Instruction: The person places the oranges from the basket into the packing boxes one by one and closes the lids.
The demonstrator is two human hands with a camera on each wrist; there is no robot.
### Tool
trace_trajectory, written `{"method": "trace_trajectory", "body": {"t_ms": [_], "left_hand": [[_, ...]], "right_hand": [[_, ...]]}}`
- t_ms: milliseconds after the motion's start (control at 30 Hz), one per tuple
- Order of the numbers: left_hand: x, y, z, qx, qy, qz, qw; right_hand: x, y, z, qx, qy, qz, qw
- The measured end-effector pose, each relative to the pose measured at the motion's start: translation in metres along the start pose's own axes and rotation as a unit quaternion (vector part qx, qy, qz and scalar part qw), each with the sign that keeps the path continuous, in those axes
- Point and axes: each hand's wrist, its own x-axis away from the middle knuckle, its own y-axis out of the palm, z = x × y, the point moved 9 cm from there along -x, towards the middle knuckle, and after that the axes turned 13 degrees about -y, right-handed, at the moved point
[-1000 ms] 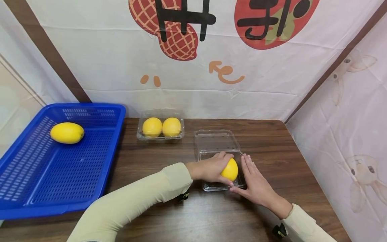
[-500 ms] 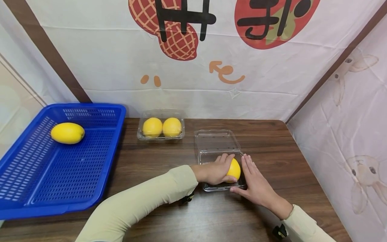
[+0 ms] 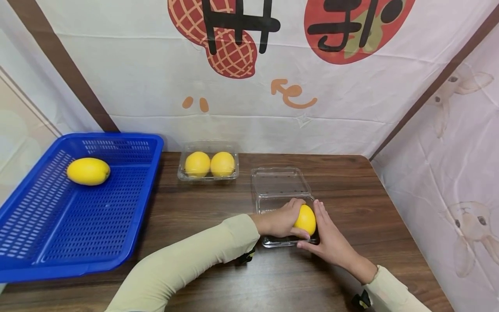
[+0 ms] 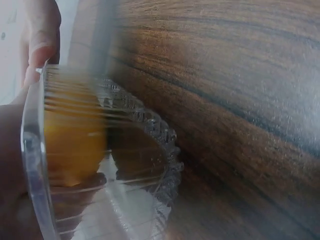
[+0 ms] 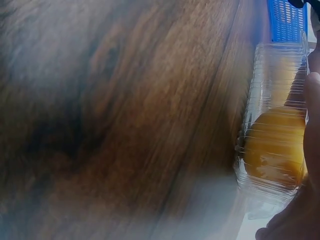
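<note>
Inside the base of the open clear plastic clamshell box (image 3: pixel 282 182) is a yellow lemon (image 3: pixel 306 220). My left hand (image 3: pixel 282 220) grips it from the left, thumb along its near side and fingers over the far side. My right hand (image 3: pixel 331 240) lies along the box's right edge with straight fingers, its thumb at the front rim. Through the ribbed wall the lemon (image 5: pixel 275 145) shows low in the box in the right wrist view. The left wrist view shows it blurred behind the clear side (image 4: pixel 145 150).
A blue perforated basket (image 3: pixel 144 208) at the left holds another lemon (image 3: pixel 89 171). At the back, a second clear box (image 3: pixel 208 177) contains two yellow fruits (image 3: pixel 197 164). A printed cloth wall (image 3: pixel 249 134) stands behind the brown wooden table (image 3: pixel 273 277).
My left hand has moved rightward with the lemon, bringing it to the right side of the box, close to my right hand. The right hand has stayed in place.
</note>
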Motion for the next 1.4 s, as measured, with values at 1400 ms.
{"method": "trace_trajectory", "body": {"t_ms": [1400], "left_hand": [[0.006, -0.033, 0.003, -0.073, -0.016, -0.05, 0.996]], "right_hand": [[0.002, 0.003, 0.004, -0.023, 0.007, 0.008, 1.0]]}}
